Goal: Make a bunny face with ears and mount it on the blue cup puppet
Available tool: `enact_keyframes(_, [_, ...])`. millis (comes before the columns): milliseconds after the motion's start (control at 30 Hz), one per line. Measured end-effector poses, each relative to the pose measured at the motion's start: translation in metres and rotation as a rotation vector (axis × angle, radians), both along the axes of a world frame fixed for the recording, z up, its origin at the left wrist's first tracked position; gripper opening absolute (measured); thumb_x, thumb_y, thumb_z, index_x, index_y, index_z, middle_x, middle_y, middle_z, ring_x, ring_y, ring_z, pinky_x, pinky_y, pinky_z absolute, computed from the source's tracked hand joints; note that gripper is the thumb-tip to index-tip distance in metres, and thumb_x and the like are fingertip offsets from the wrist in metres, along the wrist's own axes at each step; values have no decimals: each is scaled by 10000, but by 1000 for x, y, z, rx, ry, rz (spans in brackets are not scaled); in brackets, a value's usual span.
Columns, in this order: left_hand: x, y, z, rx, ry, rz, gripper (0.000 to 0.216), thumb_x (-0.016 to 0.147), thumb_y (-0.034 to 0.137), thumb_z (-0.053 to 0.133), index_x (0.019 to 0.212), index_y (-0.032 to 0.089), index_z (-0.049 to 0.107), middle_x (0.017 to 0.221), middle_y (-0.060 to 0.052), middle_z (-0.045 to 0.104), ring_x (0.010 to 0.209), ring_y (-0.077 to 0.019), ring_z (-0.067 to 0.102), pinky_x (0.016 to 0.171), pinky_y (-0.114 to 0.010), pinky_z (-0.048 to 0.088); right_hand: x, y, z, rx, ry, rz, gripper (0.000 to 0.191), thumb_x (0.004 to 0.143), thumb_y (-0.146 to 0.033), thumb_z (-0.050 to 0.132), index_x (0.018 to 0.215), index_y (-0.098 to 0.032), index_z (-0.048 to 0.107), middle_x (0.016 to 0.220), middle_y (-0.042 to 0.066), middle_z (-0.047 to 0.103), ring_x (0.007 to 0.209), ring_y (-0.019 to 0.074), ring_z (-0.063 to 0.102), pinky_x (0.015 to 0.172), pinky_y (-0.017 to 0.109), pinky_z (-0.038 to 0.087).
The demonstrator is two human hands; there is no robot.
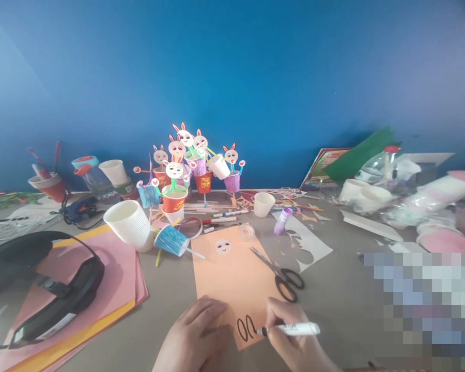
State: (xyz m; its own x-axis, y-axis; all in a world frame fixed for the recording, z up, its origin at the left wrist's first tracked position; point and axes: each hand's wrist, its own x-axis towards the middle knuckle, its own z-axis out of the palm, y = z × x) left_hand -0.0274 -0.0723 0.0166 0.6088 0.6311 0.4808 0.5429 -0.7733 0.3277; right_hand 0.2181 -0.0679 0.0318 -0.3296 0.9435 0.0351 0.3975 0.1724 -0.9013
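Here, orange paper (225, 279) bears black loops (248, 329); right hand (283, 316) pinches a marker (306, 328), lettering (290, 326) blurred; left hand (201, 325) lies loosely spread, arm (172, 364) cut off.

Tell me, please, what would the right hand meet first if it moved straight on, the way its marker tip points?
Probably the left hand: the marker in the right hand points across the black loops on the orange paper towards it. Heights are unclear.
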Motion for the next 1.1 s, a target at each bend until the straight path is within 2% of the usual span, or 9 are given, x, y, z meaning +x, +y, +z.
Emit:
enact_keyframes(200, [1,1,-6,45,-29,12,279,883,120,425,1002,225,654,1140,-111,647,1058,-238,596,813,-338,575,0,1,-1,13,7,24,159,727,-170,419,617,-243,329,521,-67,324,486,126,336,483,260,233])
enact_keyframes(500, [3,-1,-4,33,-19,53,283,909,140,416,976,241,671,1129,-97,657,1068,-229,601,814,-315,574,1,-1,-2,-4,-5,26,147,713,-161,426,617,-237,345,524,-62,339,502,128,348,492,259,238])
enact_keyframes(800, [1,1,-6,28,-35,23,274,880,119,419,968,234,651,1124,-110,653,1039,-231,606,806,-319,570,0,0,-3,-31,138,-33,149,725,-179,452,598,-235,396,506,-70,371,463,111,329,455,242,240])
enact_keyframes(967, [3,0,-8,39,-37,28,298,834,103,425,975,241,648,1120,-105,647,1033,-244,605,779,-321,569,-4,-1,-2,-115,157,-96,182,854,-274,461,678,-231,448,489,-63,463,464,122,407,491,238,317])
enact_keyframes(1100, [3,0,-13,50,-61,39,303,802,84,438,960,237,646,1110,-103,648,1021,-246,607,779,-331,567,-9,-1,-4,-68,170,-146,226,907,-410,468,780,-227,504,516,-68,472,466,116,397,482,228,310])
